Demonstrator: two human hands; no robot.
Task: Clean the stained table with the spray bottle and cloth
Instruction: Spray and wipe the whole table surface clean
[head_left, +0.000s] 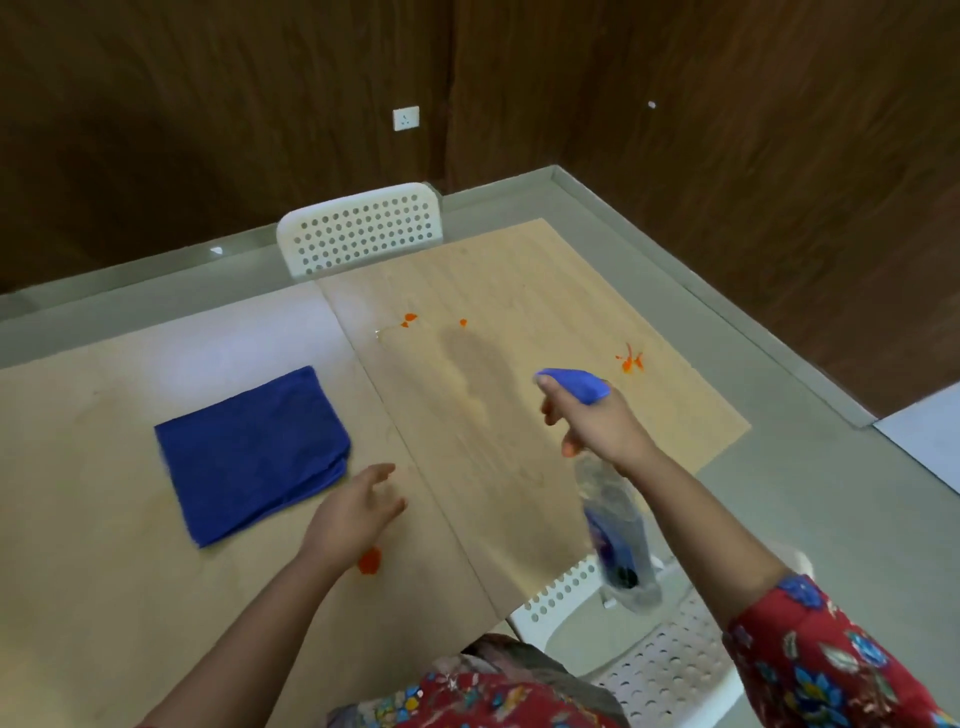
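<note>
Surface (493, 415) stains (631, 361) sit at one o'clock; right hand (597, 421) fingers (550, 402) clasp the spray bottle (615, 519), left hand (358, 509) released. Spraying step: aim there next.

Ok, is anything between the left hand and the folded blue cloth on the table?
Nothing visible. The left hand is open just right of the folded blue cloth, with only bare light wooden table between them. An orange stain sits beside the wrist, away from the cloth.

Single head view, worn high, looking forward and down, close over counter (493, 467); far corner toward wall.
</note>
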